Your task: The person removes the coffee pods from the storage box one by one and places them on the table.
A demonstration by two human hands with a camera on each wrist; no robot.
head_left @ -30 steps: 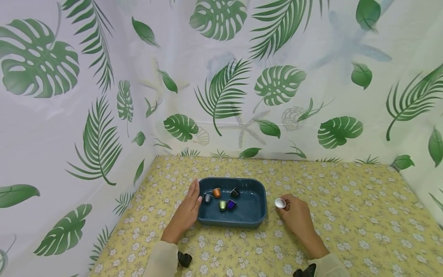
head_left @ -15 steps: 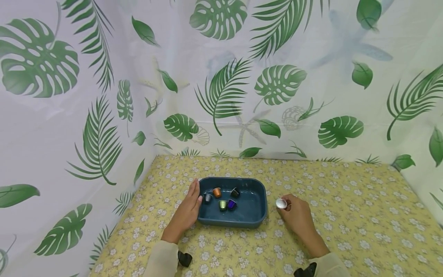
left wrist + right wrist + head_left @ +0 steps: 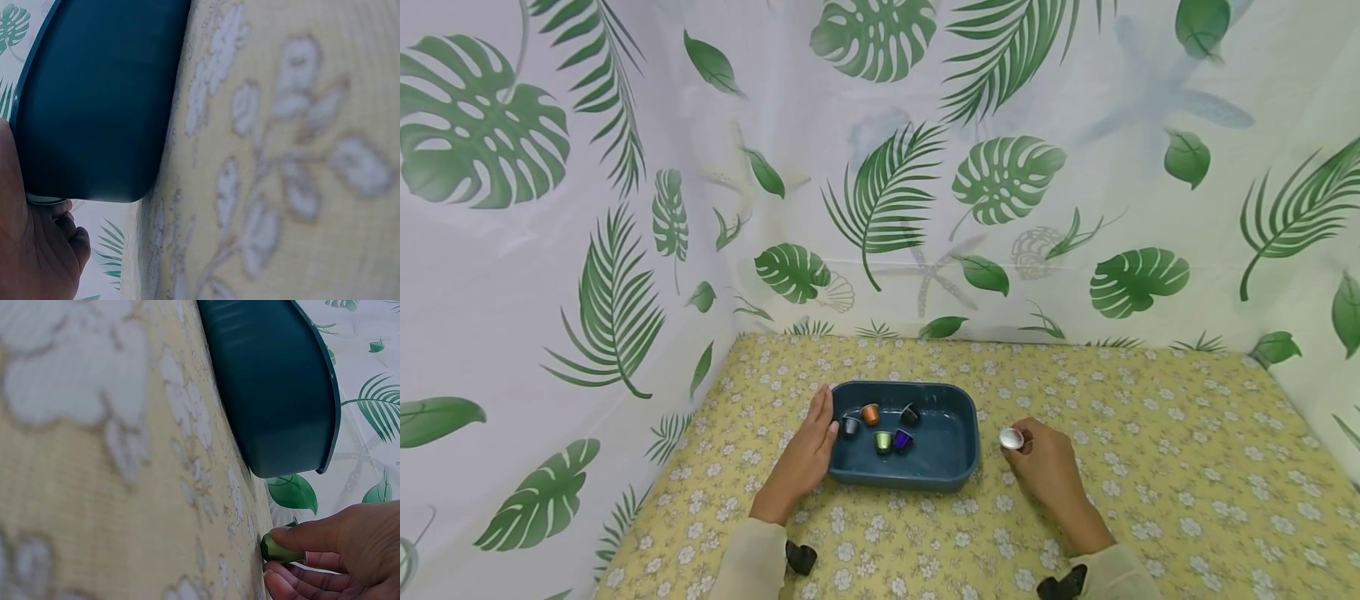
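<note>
**Coffee capsule pinched beside a blue tray**

The right hand [image 3: 1047,467] rests on the worktop [image 3: 1150,467] at about 3 o'clock from the dark blue tray [image 3: 958,467], near its right wall but not touching it. Its fingers and thumb are curled around a small coffee capsule [image 3: 1011,438], pinching it at the fingertips, with the silver foil face turned up toward the head camera. In the right wrist view the capsule's body shows green [image 3: 281,549] and sits low, against or just above the flowered yellow cloth (contact with the cloth cannot be told for sure), with the tray's outer wall [image 3: 275,394] near it.

The left hand [image 3: 805,457] lies at 9 o'clock of the tray, fingers straight and together, flat against the tray's left wall and holding nothing; the thumb tip lies at the rim. The left wrist view shows only the palm edge [image 3: 31,250] next to the tray's dark wall [image 3: 94,106].

Inside the tray, gathered in its left half, lie five capsules: a grey one [image 3: 850,427] at 9 o'clock, an orange one [image 3: 870,413] at 11 o'clock, a black one [image 3: 910,413] at 1 o'clock, a green one [image 3: 883,441] and a purple one [image 3: 902,438] just beside each other toward 6 o'clock. A leaf-printed curtain [image 3: 880,183] stands behind the worktop.
</note>
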